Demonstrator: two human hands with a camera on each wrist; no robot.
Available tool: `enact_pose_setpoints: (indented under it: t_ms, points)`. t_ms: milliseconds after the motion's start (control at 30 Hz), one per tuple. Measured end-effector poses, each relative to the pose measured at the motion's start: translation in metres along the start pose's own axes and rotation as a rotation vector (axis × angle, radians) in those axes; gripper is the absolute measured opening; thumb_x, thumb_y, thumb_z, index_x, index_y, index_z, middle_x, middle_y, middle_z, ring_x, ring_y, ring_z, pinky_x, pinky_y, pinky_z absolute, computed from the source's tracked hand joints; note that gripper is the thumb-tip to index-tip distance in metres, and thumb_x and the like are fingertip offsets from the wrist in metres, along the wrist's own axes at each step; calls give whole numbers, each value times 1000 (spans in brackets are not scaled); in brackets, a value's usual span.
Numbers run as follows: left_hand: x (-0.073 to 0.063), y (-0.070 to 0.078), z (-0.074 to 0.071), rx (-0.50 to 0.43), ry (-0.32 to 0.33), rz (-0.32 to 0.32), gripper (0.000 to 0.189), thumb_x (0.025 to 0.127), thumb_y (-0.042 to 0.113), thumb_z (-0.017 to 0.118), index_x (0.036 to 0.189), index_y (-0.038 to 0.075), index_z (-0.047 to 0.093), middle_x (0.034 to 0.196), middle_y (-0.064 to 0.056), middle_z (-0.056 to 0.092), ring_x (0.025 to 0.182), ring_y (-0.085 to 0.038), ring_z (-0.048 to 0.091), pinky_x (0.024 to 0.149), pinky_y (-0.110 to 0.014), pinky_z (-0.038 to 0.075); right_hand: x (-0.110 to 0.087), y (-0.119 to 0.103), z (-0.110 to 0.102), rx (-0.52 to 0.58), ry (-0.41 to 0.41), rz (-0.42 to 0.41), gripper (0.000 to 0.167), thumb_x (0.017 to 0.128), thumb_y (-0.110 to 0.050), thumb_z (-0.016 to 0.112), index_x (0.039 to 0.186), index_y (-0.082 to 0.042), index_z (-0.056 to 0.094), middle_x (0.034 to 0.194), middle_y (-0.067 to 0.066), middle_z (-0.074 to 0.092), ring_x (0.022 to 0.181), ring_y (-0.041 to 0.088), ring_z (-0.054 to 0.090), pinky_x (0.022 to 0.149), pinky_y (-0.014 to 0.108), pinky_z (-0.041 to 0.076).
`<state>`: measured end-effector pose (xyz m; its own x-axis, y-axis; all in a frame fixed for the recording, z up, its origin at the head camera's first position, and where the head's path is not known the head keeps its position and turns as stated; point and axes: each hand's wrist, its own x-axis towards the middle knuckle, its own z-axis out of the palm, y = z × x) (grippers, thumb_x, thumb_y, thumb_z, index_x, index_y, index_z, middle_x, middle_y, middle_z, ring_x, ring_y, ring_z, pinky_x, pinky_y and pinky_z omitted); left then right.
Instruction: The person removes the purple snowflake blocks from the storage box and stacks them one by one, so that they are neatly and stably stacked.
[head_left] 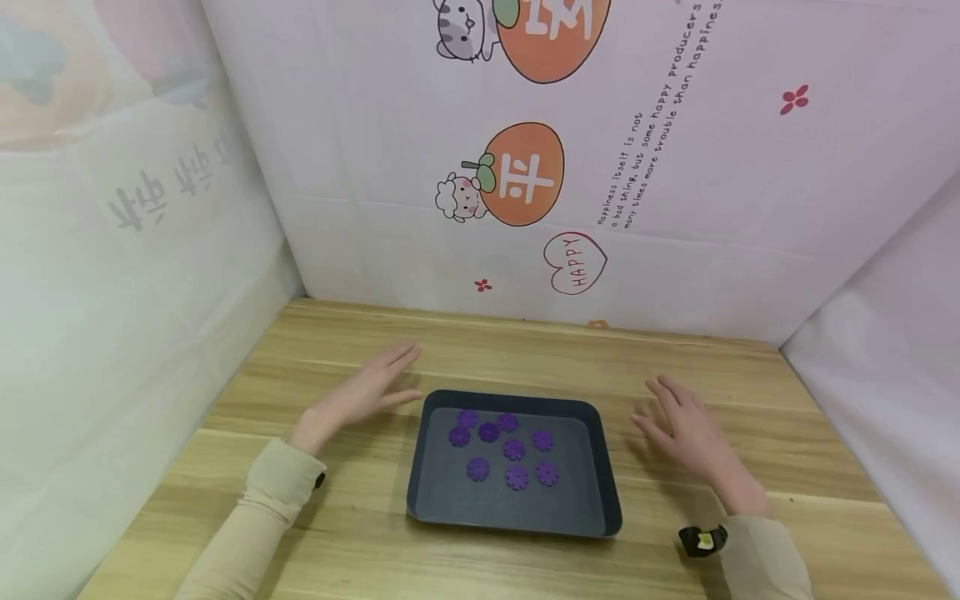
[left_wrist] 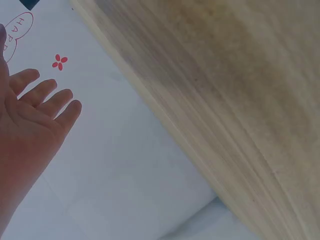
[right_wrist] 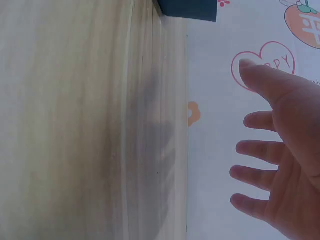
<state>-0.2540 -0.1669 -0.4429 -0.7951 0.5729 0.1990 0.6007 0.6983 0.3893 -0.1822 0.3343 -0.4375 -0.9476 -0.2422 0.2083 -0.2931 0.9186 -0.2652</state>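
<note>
Currently, nine notched purple discs [head_left: 513, 450] lie scattered inside a shallow dark tray [head_left: 570, 508] on the wooden worktop [head_left: 367, 550], mostly toward its twelve o'clock side. Off the tray's ten o'clock corner, the left hand [head_left: 360, 394] holds nothing, fingers extended and thumb near the tray; toward three o'clock, the right hand [head_left: 686, 435], equally unladen, has its fingers loosely spread.
</note>
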Motion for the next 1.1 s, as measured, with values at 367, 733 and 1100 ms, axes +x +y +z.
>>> enact_pose_setpoints:
  t_ms: [367, 733, 1100]
  points:
    - [-1, 10, 5, -23, -47, 16, 81, 95, 44, 63, 156, 4, 28, 163, -20, 26, 150, -38, 28, 123, -54, 25, -2, -11, 10, 90, 170, -162, 53, 91, -14, 71, 134, 10, 52, 134, 31, 54, 121, 49, 53, 98, 65, 45]
    - [-2, 19, 9, 2, -55, 63, 81, 95, 45, 62, 155, 2, 30, 161, -21, 29, 149, -37, 32, 122, -53, 28, 2, -34, 9, 156, 215, -257, 47, 87, -6, 73, 129, 7, 58, 121, 22, 65, 105, 36, 65, 81, 52, 57]
    - [-3, 23, 16, 74, -60, 132, 81, 92, 41, 67, 153, 0, 34, 159, -21, 34, 147, -36, 36, 121, -49, 31, 5, -49, 10, 257, 155, -265, 43, 89, -6, 72, 129, 5, 59, 124, 19, 65, 110, 34, 65, 86, 50, 59]
